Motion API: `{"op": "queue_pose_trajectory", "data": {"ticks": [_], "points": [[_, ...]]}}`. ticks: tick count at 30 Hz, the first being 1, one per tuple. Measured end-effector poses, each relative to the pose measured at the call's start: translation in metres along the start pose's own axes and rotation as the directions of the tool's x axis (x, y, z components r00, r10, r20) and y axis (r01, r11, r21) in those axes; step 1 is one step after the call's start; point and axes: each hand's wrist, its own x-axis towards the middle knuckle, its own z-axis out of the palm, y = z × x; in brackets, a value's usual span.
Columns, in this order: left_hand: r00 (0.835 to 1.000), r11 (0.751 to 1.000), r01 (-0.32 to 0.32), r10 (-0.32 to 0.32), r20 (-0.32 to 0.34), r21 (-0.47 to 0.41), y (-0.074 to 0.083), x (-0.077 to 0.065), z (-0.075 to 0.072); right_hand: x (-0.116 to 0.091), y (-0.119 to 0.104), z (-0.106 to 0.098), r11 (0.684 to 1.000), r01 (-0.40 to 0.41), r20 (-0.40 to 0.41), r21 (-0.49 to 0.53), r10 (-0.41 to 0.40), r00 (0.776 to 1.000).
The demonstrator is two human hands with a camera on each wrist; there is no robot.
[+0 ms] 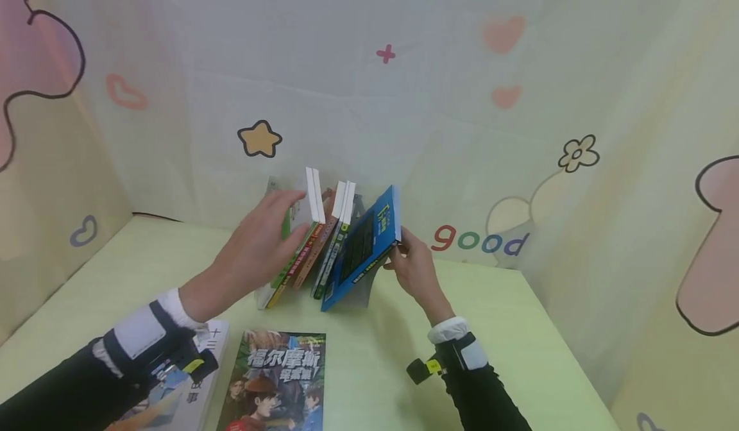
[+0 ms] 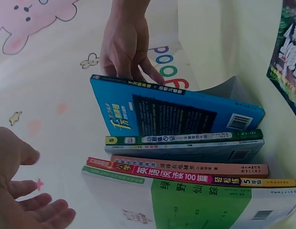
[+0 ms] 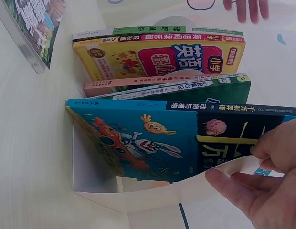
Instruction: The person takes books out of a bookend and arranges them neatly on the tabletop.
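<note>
Several books stand in a row, spines toward me, in a pale bookend (image 3: 95, 164). At the right of the row, a blue book (image 1: 364, 248) leans over to the right. My right hand (image 1: 417, 269) holds it near its upper corner, thumb on the illustrated cover. Left of it are a green-spined book (image 2: 186, 137), a pink-spined book (image 2: 224, 166), a yellow book (image 3: 162, 59) and a white-and-green book (image 2: 210, 205). My left hand (image 1: 254, 242) is raised beside the left end of the row, fingers spread and holding nothing.
A comic-style book (image 1: 277, 380) lies flat on the pale green table (image 1: 491, 328) in front of the row. Left of it lies a white book (image 1: 199, 380), partly covered by my left forearm. A patterned cloth backdrop (image 1: 346, 110) rises behind the table.
</note>
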Motion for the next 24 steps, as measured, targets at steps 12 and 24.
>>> {"op": "queue_pose_trajectory", "data": {"ticks": [12, 24], "points": [[0.995, 0.993, 0.097, -0.098, -0.004, -0.067, -0.018, 0.036, 0.028, 0.0, 0.003, 0.004, 1.0, 0.004, -0.022, -0.028, -0.005, 1.0], [0.94, 0.904, 0.341, -0.323, 0.11, -0.259, -0.035, 0.049, 0.052, -0.001, 0.003, 0.004, 1.0, 0.008, -0.029, -0.022, -0.009, 1.0]]}}
